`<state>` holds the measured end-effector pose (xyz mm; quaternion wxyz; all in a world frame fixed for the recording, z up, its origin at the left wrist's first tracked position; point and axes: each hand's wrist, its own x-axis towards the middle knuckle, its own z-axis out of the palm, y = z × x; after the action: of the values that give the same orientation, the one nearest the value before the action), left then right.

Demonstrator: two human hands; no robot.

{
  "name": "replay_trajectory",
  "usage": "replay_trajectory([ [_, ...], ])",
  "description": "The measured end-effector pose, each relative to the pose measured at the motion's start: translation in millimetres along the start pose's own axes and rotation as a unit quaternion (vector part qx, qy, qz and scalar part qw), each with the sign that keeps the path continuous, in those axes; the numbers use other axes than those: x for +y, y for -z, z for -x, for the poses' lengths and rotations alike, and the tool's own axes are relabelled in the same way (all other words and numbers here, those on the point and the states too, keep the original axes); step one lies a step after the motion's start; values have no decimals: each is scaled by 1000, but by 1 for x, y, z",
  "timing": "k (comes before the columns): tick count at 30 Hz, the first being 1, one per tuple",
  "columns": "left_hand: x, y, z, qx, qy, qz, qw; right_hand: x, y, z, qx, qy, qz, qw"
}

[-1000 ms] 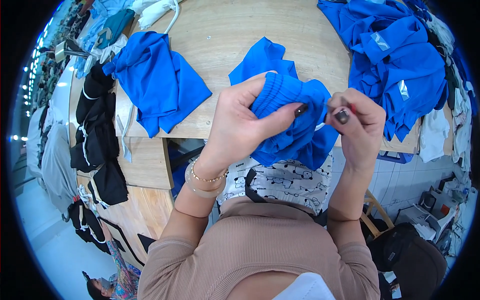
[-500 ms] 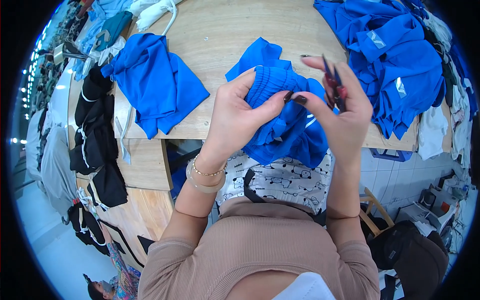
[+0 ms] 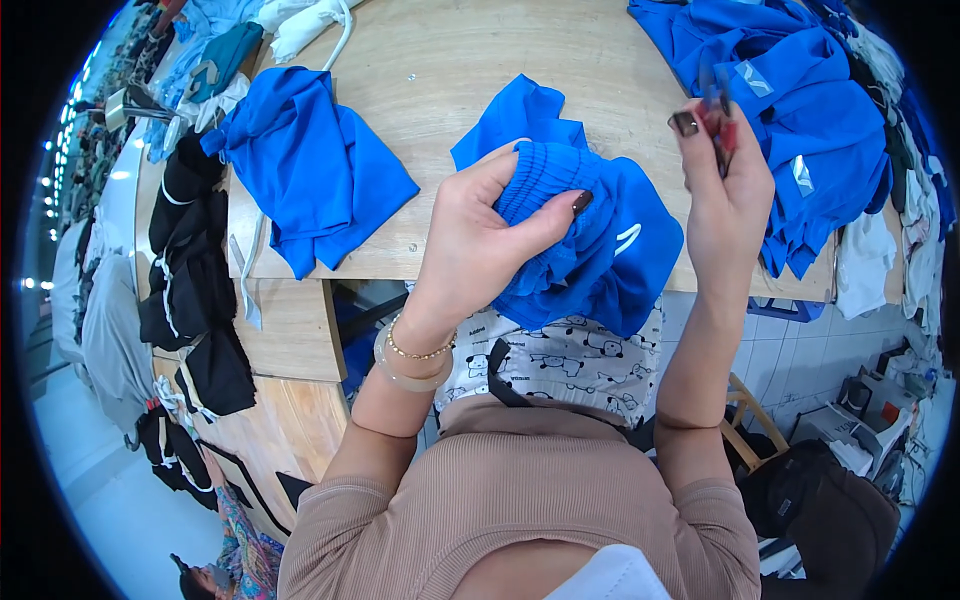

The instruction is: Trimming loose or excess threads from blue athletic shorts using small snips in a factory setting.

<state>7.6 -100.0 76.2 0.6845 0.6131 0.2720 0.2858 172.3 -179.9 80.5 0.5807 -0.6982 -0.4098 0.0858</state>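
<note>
Wood table [image 3: 430, 130]; blue clothes pile [image 3: 840, 130] at right, could slide if bumped. Blue garment [image 3: 590, 240] bunched over table's near edge; could drop if grip loosens. Left hand [image 3: 480, 240] pinches its gathered band, thumb on top. Right hand [image 3: 730, 185], apart from garment, grips blurred red-handled snips [image 3: 729, 134]; careless swing could nick cloth. White cord [image 3: 628, 238] could get cut by a misplaced snip.

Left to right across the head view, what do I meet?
Black fabric bundle, crumpled blue garment, left hand, white cord loop on the held blue garment, right hand with a red-handled tool, white cloth.
</note>
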Motion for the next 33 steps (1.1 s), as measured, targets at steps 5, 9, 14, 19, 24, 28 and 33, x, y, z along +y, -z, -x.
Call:
replay_trajectory([
  [5,-8,3,-4,-1,-72,-52,996,-11,10,25,-57,-23,-63,996],
  [9,-5,2,-3,-2,-61,-43,997,-19,9,30,-85,-1,2,996],
  [14,-6,1,-2,-1,-66,-43,997,-17,9,30,-96,16,12,995],
  [19,-2,0,1,6,-50,-36,998,-16,6,30,-88,38,7,995],
  [24,-4,1,1,0,-46,-23,999,-6,-5,32,-83,-7,-91,992],
  [28,-5,4,-2,7,-32,-6,999,-11,-6,33,-109,-180,-282,936],
  [33,-3,3,0,2,-19,-23,1000,-1,-11,31,-129,-219,-312,916],
])
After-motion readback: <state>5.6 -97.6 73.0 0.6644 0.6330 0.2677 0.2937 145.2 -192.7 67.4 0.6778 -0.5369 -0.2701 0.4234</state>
